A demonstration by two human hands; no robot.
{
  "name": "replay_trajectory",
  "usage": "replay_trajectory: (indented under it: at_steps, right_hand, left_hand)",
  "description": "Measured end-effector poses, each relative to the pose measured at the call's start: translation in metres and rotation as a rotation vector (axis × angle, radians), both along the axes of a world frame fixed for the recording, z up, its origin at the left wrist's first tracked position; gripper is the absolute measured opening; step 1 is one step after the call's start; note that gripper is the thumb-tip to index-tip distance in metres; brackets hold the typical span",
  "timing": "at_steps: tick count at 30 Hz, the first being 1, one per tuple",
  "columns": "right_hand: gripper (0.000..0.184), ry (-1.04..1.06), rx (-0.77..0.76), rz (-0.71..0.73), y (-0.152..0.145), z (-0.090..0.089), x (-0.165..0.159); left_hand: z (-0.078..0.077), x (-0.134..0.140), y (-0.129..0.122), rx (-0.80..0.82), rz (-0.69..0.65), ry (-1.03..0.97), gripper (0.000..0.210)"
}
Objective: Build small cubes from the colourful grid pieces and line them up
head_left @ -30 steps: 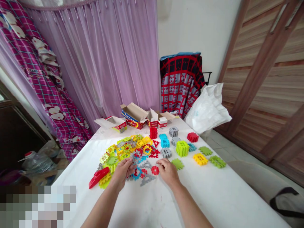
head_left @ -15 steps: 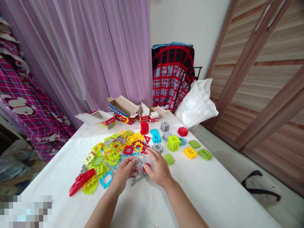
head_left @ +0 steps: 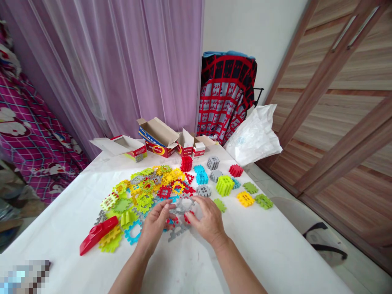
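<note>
A grey toothed building tile (head_left: pixel 185 205) with a round opening is held up between my two hands, just above the near edge of the pile. My left hand (head_left: pixel 155 222) pinches its left side between thumb and fingers. Its right side is gripped by my right hand (head_left: pixel 209 219), index finger along the top and thumb below. Under the hands lie another grey piece (head_left: pixel 176 234) and some red pieces, partly hidden. The loose pile of interlocking tiles (head_left: pixel 146 202) in yellow, green, red, blue and grey spreads to the left.
Stacked tiles stand on the right: a green stack (head_left: pixel 224 185), a blue stack (head_left: pixel 202 177), a red stack (head_left: pixel 186 164) and grey ones. A red curved piece (head_left: pixel 98 235) lies at the left. Open boxes (head_left: pixel 161 136) line the back, with a white bag (head_left: pixel 252 134) beside them.
The grey tile has tilted flatter between my hands. My left hand has shifted slightly left and its fingers have changed position. The whole view has turned a little.
</note>
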State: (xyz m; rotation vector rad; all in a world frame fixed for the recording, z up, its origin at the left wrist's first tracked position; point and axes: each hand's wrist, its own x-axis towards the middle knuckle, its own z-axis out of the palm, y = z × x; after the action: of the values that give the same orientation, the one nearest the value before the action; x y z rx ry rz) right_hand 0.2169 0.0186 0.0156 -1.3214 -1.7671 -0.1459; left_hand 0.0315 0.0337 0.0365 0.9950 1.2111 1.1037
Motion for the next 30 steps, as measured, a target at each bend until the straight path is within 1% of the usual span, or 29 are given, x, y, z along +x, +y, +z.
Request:
replay_trajectory:
  at_steps: [2,4,5,7,10,13,23,30]
  right_hand:
    - [0.031,0.023,0.043,-0.171,0.006,-0.005,0.013]
    - [0.029,0.025,0.052,-0.327,0.013,-0.01,0.027]
    - [0.028,0.018,0.044,-0.384,0.016,-0.011,0.033]
    - [0.025,0.002,0.027,-0.451,0.022,-0.015,0.04]
    - [0.022,-0.018,0.014,-0.479,0.027,-0.018,0.041]
    - [0.02,-0.041,-0.001,-0.478,0.031,-0.021,0.037]
    - [0.024,-0.052,-0.037,-0.495,0.031,-0.027,0.035]
    - [0.024,-0.057,-0.039,-0.497,0.031,-0.029,0.035]
  left_hand:
    - [-0.001,-0.005,-0.005,0.049,0.025,0.05,0.064]
    - [-0.005,-0.011,-0.01,0.098,0.032,0.107,0.063]
    - [-0.007,-0.014,-0.013,0.118,0.032,0.137,0.062]
    - [-0.013,-0.02,-0.018,0.148,0.045,0.195,0.06]
    - [-0.018,-0.025,-0.024,0.198,0.071,0.253,0.059]
    - [-0.019,-0.025,-0.027,0.237,0.06,0.267,0.057]
    - [-0.021,-0.024,-0.026,0.207,0.032,0.261,0.052]
    - [-0.026,-0.025,-0.024,0.237,0.045,0.282,0.045]
